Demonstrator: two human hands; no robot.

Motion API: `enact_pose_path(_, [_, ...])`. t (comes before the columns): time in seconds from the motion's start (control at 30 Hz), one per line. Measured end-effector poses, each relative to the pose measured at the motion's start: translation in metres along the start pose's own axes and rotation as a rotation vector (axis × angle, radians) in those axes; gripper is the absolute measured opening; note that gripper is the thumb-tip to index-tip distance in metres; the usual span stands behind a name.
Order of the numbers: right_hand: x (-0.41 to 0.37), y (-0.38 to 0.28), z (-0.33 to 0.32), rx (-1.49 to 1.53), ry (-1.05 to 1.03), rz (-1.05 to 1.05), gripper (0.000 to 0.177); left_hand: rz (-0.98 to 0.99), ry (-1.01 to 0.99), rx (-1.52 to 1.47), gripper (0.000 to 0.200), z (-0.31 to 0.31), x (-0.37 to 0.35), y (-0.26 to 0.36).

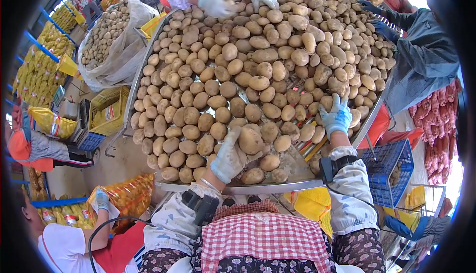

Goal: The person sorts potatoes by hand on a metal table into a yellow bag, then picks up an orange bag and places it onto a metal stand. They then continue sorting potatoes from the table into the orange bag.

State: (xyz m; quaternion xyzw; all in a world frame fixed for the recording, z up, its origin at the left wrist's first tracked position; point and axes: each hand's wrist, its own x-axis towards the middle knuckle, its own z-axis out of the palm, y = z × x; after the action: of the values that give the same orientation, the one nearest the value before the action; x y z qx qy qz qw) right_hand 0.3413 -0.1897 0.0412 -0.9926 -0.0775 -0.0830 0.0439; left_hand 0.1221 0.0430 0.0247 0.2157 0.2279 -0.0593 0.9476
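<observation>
My left hand point(229, 158), in a pale work glove, is closed around a large potato point(251, 140) near the front edge of the sorting table point(270, 187). Smaller potatoes lie right beside it, among them a potato point(269, 162) to the right of the held one. Over on the right, my right hand point(337, 116), in a light blue glove, rests palm down with its fingers apart. Its fingertips reach a brownish potato point(335, 85) in the pile. Potatoes cover most of the table around both hands.
Across the table are a co-worker's white-gloved hands point(218, 3); a dark sleeve point(427, 50) reaches in from the right. A blue crate point(389, 166) stands at right, a yellow crate point(110, 110) at left. Lower left, a person holds a filled net bag point(130, 193).
</observation>
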Motion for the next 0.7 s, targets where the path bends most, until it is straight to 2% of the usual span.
enact_pose_path(0.03, [0.004, 0.0, -0.002, -0.012, 0.009, -0.019, 0.06, 0.089, -0.042, 0.085, 0.053, -0.003, -0.002, -0.002])
enact_pose_path(0.07, [0.006, 0.002, -0.004, -0.025, 0.02, -0.038, 0.055, 0.09, -0.048, 0.084, 0.053, -0.005, -0.007, -0.005])
enact_pose_path(0.1, [0.009, 0.009, 0.008, -0.03, 0.032, -0.033, 0.055, 0.161, -0.008, 0.107, 0.051, -0.004, -0.013, -0.005])
enact_pose_path(0.17, [0.018, 0.036, 0.037, 0.793, 0.129, 0.133, 0.041, 0.218, 0.004, 0.114, 0.05, -0.008, -0.011, -0.002])
enact_pose_path(0.2, [0.0, 0.016, 0.013, 1.399, 0.111, 0.227, 0.028, 0.144, -0.058, 0.112, 0.047, -0.02, -0.014, 0.004])
enact_pose_path(0.23, [-0.016, 0.0, -0.008, 1.516, -0.122, 0.38, 0.027, 0.068, -0.119, 0.114, 0.044, -0.027, -0.016, 0.006])
enact_pose_path(0.27, [-0.026, -0.012, 0.007, 1.315, 0.019, 0.171, 0.033, 0.025, -0.099, 0.111, 0.042, -0.02, -0.016, 0.012])
enact_pose_path(0.3, [-0.037, -0.021, 0.018, 1.279, 0.073, 0.097, 0.038, 0.02, -0.112, 0.118, 0.042, -0.019, -0.016, 0.012])
enact_pose_path(0.37, [-0.042, -0.03, 0.043, 1.146, 0.244, 0.062, 0.041, 0.036, 0.005, 0.01, 0.041, -0.016, -0.016, 0.012])
enact_pose_path(0.43, [-0.049, -0.042, 0.022, 0.692, 0.231, -0.234, 0.048, 0.053, 0.043, 0.003, 0.041, -0.028, -0.02, 0.01])
enact_pose_path(0.47, [-0.052, -0.045, 0.024, 0.336, 0.172, -0.275, 0.057, 0.042, 0.032, -0.019, 0.043, -0.042, -0.021, 0.009])
enact_pose_path(0.5, [-0.05, -0.05, 0.019, 0.338, 0.174, -0.274, 0.057, 0.031, 0.02, -0.04, 0.044, -0.05, -0.023, 0.009])
enact_pose_path(0.57, [-0.035, -0.064, 0.004, 0.199, -0.104, -0.184, 0.061, 0.08, 0.051, 0.048, 0.046, -0.05, -0.034, 0.009])
enact_pose_path(0.63, [-0.024, -0.07, 0.004, 0.216, -0.101, -0.197, 0.064, 0.126, 0.08, 0.142, 0.048, -0.051, -0.046, 0.014])
enact_pose_path(0.7, [-0.029, -0.073, 0.005, 1.303, -0.325, 0.138, 0.061, 0.042, 0.081, 0.107, 0.048, -0.051, -0.058, 0.024])
